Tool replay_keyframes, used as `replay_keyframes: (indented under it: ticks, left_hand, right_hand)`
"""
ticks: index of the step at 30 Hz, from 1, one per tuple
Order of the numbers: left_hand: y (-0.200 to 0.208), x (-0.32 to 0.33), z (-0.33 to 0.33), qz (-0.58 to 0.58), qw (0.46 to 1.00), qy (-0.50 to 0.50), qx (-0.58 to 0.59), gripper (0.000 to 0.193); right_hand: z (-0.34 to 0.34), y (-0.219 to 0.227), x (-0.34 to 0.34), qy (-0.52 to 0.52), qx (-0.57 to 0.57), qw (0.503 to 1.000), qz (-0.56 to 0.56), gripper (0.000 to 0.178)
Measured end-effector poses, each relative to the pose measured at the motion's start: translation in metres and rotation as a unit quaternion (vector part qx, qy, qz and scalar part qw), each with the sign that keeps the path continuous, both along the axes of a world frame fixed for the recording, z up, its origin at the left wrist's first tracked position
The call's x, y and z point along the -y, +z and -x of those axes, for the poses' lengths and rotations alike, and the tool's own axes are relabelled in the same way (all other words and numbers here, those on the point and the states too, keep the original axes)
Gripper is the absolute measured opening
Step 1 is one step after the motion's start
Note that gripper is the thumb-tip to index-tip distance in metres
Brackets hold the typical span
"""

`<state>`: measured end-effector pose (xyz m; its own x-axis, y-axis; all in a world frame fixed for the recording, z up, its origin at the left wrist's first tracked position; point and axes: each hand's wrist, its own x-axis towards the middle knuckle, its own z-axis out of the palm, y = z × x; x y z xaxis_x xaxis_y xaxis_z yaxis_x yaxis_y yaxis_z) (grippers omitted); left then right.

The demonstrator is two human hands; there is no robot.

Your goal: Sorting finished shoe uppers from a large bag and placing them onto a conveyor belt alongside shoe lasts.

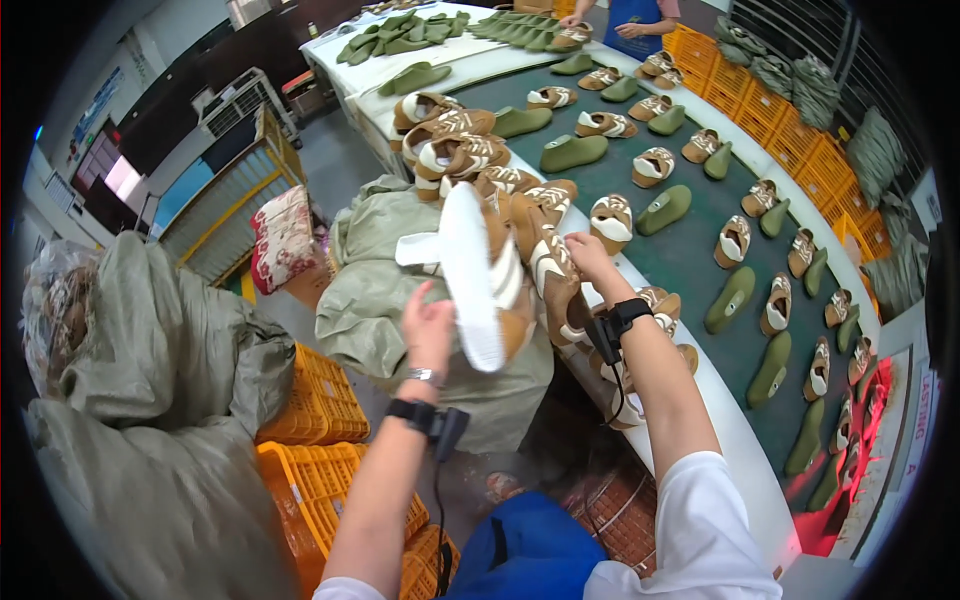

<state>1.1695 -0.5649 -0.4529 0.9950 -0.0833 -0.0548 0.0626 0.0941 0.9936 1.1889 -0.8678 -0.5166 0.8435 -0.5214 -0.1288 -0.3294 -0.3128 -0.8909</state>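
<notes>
My left hand (428, 325) has its index finger and thumb apart, next to the white sole of a brown-and-white sneaker (470, 285) tipped on its side; part of the hand may be hidden by it. My right hand (594, 258) is closed on the edge of another brown sneaker (545, 250) with white stripes. A flat white piece (418, 251), perhaps another sole, shows behind the tipped shoe. More brown sneakers (455, 150) are heaped beyond my hands along the table's edge. Each wrist wears a black strap with a small device.
Shoes and green shoe lasts (665, 209) stand in rows on a green conveyor belt (690, 290) to the right. Orange crates (315, 395) and grey-green sacking (180, 400) fill the left. A person in a blue apron (635, 22) works at the far end.
</notes>
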Motion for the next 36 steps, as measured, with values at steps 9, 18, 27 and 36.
replay_keyframes:
  ticks: [9,18,27,36]
  left_hand:
    - [0.051,0.004,0.027,-0.576,0.732,-0.100,0.349,0.073]
    - [-0.040,-0.092,-0.081,-0.391,0.907,-0.061,0.142,0.078]
    - [-0.035,-0.150,0.038,-0.152,0.981,0.087,0.080,0.060]
    - [-0.172,-0.210,0.631,-0.178,0.821,0.125,-0.528,0.062]
  right_hand:
    - [0.003,0.045,0.050,-0.105,-0.062,0.925,0.361,0.034]
    - [-0.002,0.024,0.050,-0.028,-0.185,0.886,0.423,0.039]
    - [-0.004,-0.029,0.147,0.035,-0.201,0.953,0.225,0.055]
    - [-0.046,0.007,0.060,0.467,-0.248,0.847,-0.051,0.039]
